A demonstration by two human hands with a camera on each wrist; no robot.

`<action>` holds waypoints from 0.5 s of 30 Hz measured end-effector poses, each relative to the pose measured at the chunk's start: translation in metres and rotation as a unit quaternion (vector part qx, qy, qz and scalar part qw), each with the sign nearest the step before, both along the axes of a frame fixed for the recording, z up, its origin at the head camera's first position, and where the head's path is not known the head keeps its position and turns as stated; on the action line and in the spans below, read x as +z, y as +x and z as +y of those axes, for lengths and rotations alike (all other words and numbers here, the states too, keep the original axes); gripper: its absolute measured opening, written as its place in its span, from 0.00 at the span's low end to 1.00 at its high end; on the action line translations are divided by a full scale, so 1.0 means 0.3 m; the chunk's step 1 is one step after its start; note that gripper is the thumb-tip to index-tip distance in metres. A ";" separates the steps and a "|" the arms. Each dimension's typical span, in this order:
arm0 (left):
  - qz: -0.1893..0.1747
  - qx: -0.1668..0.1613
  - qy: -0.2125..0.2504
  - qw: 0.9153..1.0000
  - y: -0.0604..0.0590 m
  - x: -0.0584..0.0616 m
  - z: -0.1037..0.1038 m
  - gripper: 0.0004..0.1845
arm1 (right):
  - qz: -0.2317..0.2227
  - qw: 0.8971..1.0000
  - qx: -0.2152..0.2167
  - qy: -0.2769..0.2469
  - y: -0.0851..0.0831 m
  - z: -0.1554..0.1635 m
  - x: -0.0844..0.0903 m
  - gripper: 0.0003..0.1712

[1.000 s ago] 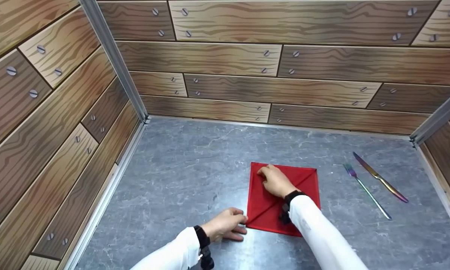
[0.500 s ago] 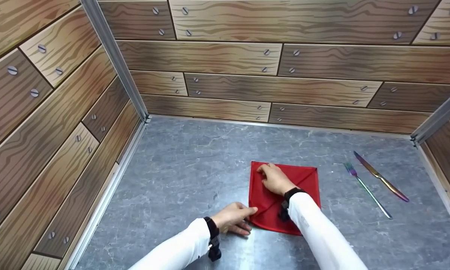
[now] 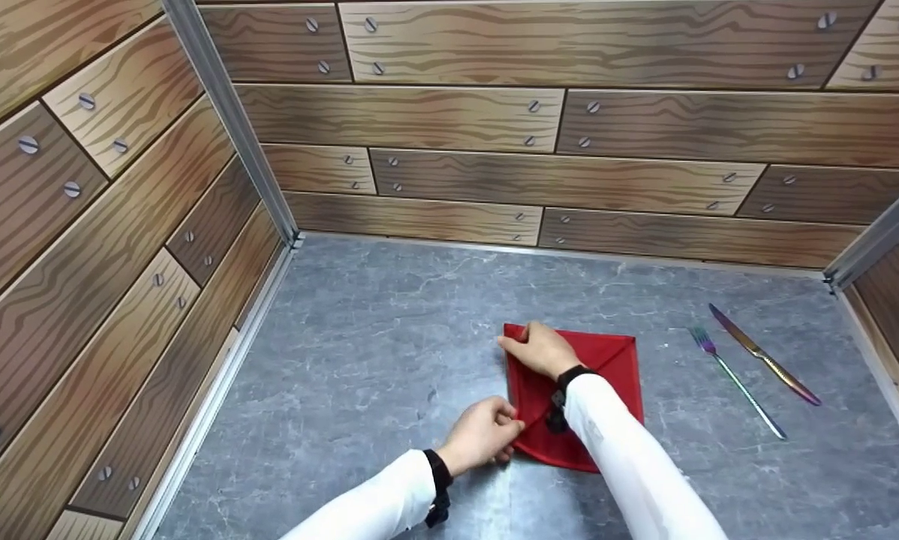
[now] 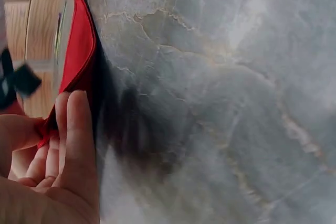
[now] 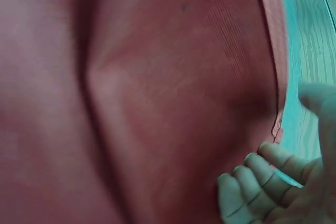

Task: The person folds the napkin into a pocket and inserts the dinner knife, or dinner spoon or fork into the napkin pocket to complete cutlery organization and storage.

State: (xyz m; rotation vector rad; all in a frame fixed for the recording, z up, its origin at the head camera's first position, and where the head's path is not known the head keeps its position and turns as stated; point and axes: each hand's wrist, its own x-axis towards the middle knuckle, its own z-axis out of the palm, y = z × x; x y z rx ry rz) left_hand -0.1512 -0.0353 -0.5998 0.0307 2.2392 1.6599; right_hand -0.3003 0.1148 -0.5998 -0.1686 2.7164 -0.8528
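Left hand (image 3: pixel 479 433) pinches red cloth (image 3: pixel 620 367) at lower left; right hand (image 3: pixel 545 351) at upper left, thumb apart from fingers; cloth extends rightward.

matt cloth napkin (image 3: pixel 533 386), glossy metal knife (image 3: pixel 776 368)

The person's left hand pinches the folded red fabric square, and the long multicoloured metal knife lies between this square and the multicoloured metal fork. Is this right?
Not quite: the order is swapped. The head view shows the multicoloured metal fork lying between the folded red fabric square and the long multicoloured metal knife. The left hand does pinch the square.
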 end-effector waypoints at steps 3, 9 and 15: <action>0.050 -0.023 -0.048 0.997 0.003 0.014 0.017 0.04 | -0.024 0.999 -0.004 0.029 -0.010 -0.019 0.015 0.34; 0.135 -0.056 -0.142 0.979 0.007 0.026 0.044 0.05 | -0.026 0.996 0.001 0.083 -0.016 -0.047 0.029 0.39; 0.140 -0.055 -0.152 0.977 0.010 0.011 0.041 0.05 | 0.008 0.995 0.007 0.101 -0.017 -0.054 0.038 0.26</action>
